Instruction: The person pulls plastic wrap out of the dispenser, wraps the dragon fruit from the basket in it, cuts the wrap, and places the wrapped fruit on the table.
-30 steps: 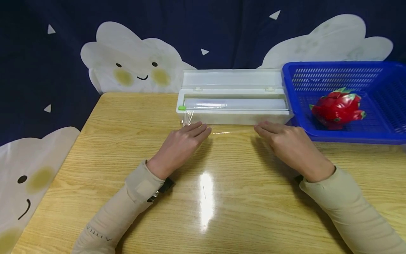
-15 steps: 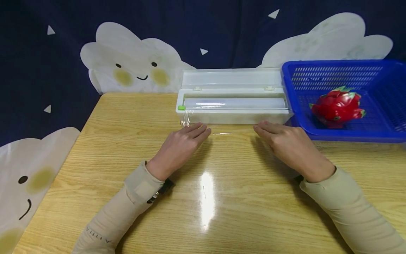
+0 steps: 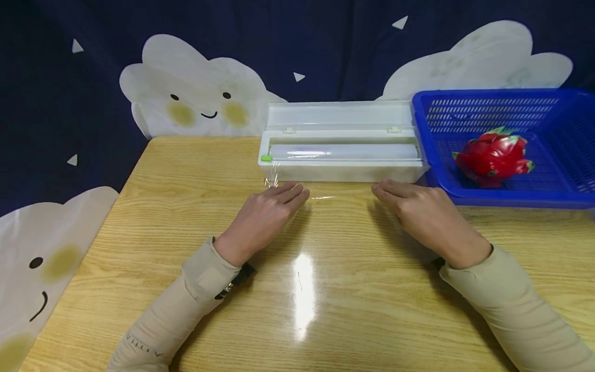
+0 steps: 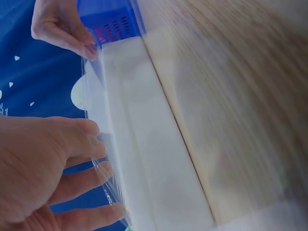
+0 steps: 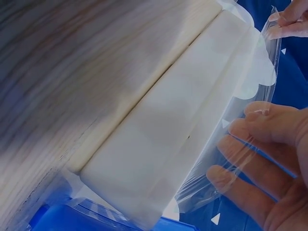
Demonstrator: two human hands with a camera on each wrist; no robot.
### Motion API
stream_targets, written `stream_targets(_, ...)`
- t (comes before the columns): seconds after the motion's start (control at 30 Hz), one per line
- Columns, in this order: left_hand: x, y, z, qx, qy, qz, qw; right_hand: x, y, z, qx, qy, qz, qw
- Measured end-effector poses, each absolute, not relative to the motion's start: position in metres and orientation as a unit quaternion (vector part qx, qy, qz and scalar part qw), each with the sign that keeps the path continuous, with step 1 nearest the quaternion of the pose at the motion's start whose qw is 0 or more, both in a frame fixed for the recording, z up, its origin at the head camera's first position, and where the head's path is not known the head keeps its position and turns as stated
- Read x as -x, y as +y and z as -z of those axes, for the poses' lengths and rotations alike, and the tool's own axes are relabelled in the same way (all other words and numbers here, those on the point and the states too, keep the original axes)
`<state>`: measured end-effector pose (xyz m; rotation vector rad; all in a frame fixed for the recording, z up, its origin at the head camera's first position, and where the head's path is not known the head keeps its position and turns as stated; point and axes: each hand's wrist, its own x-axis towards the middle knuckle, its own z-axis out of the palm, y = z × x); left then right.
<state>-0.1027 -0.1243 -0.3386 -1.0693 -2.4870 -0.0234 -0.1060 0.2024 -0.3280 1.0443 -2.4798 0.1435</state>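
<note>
You had bright overhead light: a white glare patch sat on the table [image 3: 302, 289], and soft shadows lay beside both forearms. The head view was sharp, with slight bending at its edges. Both wrist views were blurred, the wood grain smeared, the cling film [image 5: 231, 144] glinting.

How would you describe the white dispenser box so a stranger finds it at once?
On the wooden table, look at the far edge, left of the blue basket. The white dispenser box lies there, long, lid open, with a green slider at its left end.
</note>
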Motion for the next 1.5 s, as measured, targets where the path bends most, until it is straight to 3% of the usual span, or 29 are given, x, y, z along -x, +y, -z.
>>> stream_targets(1.5, 0.096, -0.129, 0.326, 0.410, -0.897, 0.005, 0.165, 0.099, 0.205, 0.316, -0.406, -0.889, -0.041, 0.206)
